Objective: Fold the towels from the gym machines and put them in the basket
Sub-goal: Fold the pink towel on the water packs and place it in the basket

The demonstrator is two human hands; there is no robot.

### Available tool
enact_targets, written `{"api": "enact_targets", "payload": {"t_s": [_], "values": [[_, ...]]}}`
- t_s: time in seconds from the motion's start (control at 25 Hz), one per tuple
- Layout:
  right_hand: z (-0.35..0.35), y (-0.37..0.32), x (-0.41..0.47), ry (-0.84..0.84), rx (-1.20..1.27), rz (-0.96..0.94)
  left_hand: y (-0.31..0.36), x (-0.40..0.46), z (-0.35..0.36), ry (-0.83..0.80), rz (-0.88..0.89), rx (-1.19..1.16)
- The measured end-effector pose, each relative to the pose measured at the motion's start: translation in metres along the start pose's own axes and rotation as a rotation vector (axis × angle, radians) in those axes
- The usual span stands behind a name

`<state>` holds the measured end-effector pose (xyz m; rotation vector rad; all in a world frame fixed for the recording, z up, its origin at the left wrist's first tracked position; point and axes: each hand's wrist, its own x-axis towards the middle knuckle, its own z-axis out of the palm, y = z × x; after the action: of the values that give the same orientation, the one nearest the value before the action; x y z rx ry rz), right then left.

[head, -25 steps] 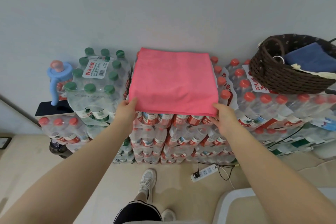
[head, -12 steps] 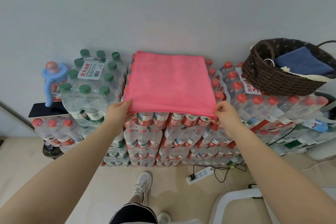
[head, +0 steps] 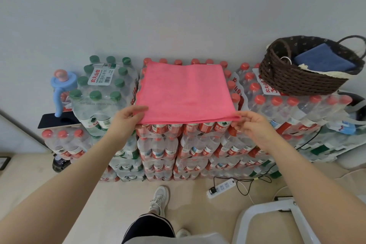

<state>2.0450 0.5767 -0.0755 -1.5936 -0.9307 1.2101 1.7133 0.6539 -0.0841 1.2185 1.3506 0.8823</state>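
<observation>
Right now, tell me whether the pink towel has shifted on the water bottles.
Yes. The pink towel has slid slightly toward the person: the red bottle caps behind its far edge are now uncovered.

Both arms stretched forward, left hand and right hand each pinching a near corner of the pink towel, thumbs on top, palms facing inward.

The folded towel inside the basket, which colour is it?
Dark blue; the towel lies in the brown woven basket, seen in the head view.
</observation>
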Motion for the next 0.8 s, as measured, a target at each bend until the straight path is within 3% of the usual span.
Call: {"api": "enact_targets", "payload": {"t_s": [0.12,0.2,0.28,0.32,0.4,0.52,0.68,0.8], "values": [[0.003,-0.003,-0.002,0.097,-0.042,-0.097,0.011,-0.004,-0.015,-0.224,-0.047,0.164],[0.007,-0.008,0.001,0.189,-0.069,-0.152,0.017,0.001,-0.022,-0.337,0.061,0.594],[0.01,-0.016,0.008,0.239,-0.088,-0.195,0.023,0.009,-0.021,-0.277,0.291,0.919],[0.011,-0.02,0.013,0.266,-0.08,-0.207,0.029,0.012,-0.019,-0.204,0.371,0.946],[0.012,-0.029,0.026,0.288,-0.007,-0.212,0.039,0.021,-0.018,-0.09,0.419,0.831],[0.017,-0.046,0.051,0.258,0.13,-0.213,0.052,0.041,-0.018,-0.13,0.283,0.487],[0.032,-0.068,0.089,0.291,0.088,-0.181,0.071,0.072,-0.017,-0.259,0.084,0.077],[0.039,-0.081,0.128,0.352,-0.064,-0.163,0.08,0.112,-0.01,-0.144,0.035,-0.027]]}}
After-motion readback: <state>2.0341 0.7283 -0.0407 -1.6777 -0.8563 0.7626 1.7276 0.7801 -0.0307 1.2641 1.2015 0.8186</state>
